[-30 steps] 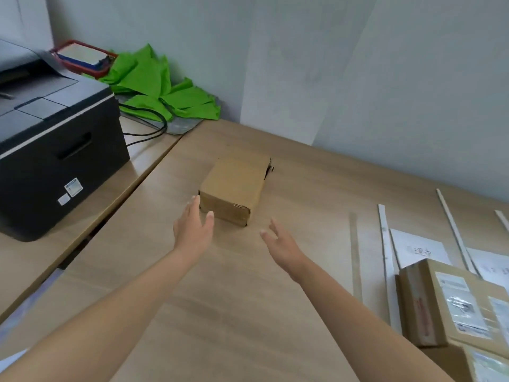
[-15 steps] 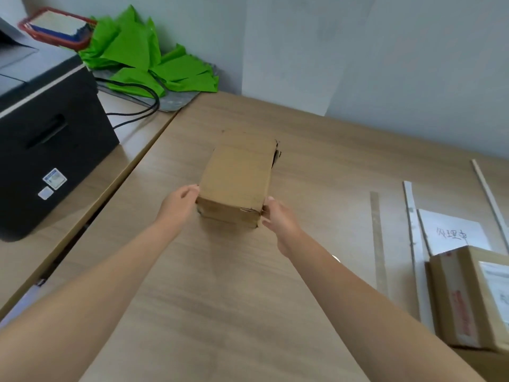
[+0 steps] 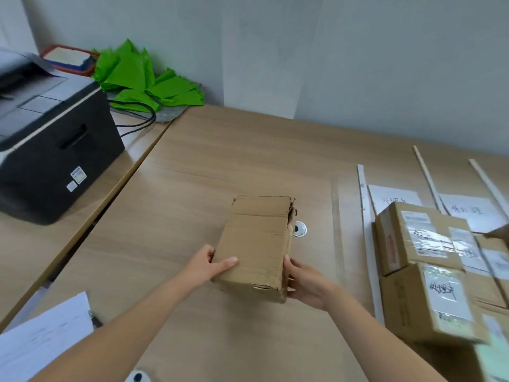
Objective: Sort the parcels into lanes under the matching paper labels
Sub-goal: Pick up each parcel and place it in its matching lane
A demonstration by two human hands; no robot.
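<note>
A black printer (image 3: 52,150) stood on the side desk (image 3: 27,244) at the far left. Behind it, against the wall, sat a red tray (image 3: 70,59), a heap of crumpled green plastic (image 3: 137,78) and some black cables (image 3: 137,119). White papers (image 3: 46,343) overhung the near left corner of the main desk (image 3: 220,161).

Near the middle of that desk, towards its near edge, the person held a plain cardboard parcel (image 3: 256,244) between both hands, its long side running away from them and its far right corner torn. The left hand (image 3: 205,267) gripped the near left edge, thumb laid flat on the top face and fingers wrapped round the side. The right hand (image 3: 305,282) clasped the near right corner, thumb against the side wall and fingers curled underneath. The parcel seemed raised slightly off the wood, though the view did not settle that.

Just right of the parcel's far end a round cable grommet (image 3: 300,229) was set in the desk. Further right, pale strips (image 3: 363,202) marked off lanes. A handwritten paper label (image 3: 394,198) lay at the head of one lane and a second label (image 3: 471,210) at the next. Taped parcels (image 3: 421,235) filled those lanes by the right edge.
</note>
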